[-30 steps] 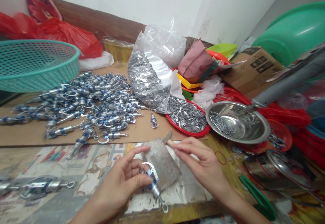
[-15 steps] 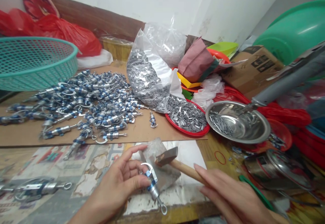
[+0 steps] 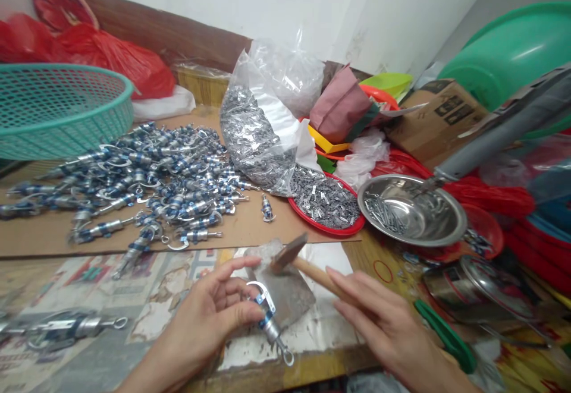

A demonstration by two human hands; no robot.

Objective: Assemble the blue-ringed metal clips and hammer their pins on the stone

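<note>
My left hand [image 3: 212, 310] pinches a small metal fitting [image 3: 269, 324] with a blue band, a curved silver lever and a ring at its lower end. The fitting is held at the near left edge of a grey metal block [image 3: 289, 298], its ring end pointing toward me. In my right hand [image 3: 379, 316] is the wooden handle of a hammer [image 3: 319, 277]. Its head is over the block, just beyond the fitting; whether it touches the block I cannot tell. Under the block lies a white sheet [image 3: 336, 259].
A heap of similar fittings [image 3: 147, 173] covers the cardboard at left, beneath a teal basket [image 3: 57, 107]. Small metal plates fill a red dish [image 3: 328, 203] and a plastic bag [image 3: 254, 137]. To the right stand a steel bowl [image 3: 413, 208] holding pins and a metal pot [image 3: 473, 292].
The hammer's head has tilted and risen slightly, and my right hand has shifted left and up. My left hand keeps the fitting in nearly the same place. The view has turned slightly.
</note>
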